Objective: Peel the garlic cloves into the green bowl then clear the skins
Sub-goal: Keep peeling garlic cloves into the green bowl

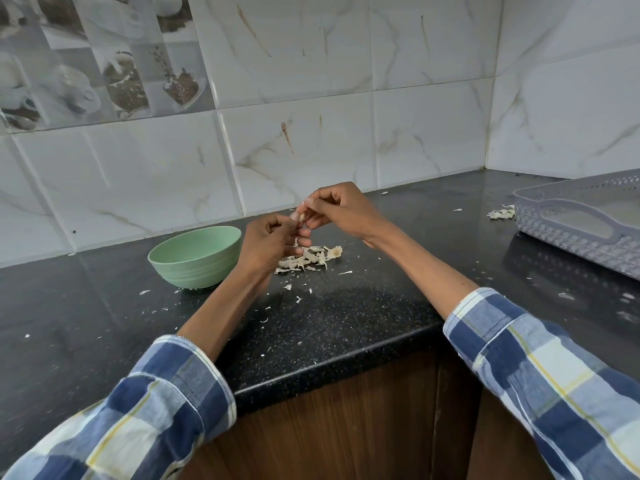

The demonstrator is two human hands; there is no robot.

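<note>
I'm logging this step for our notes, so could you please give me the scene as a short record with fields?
surface: black speckled stone countertop
bowl: round pale green plastic bowl, upright, left of the hands, contents hidden
left hand: pinching a small garlic clove above the counter
right hand: fingertips on the same clove, peeling
skins: pile of papery white garlic skins on the counter below the hands, beside the bowl
tray: grey perforated plastic tray at far right
stage: peeling under way, skins not cleared
</note>
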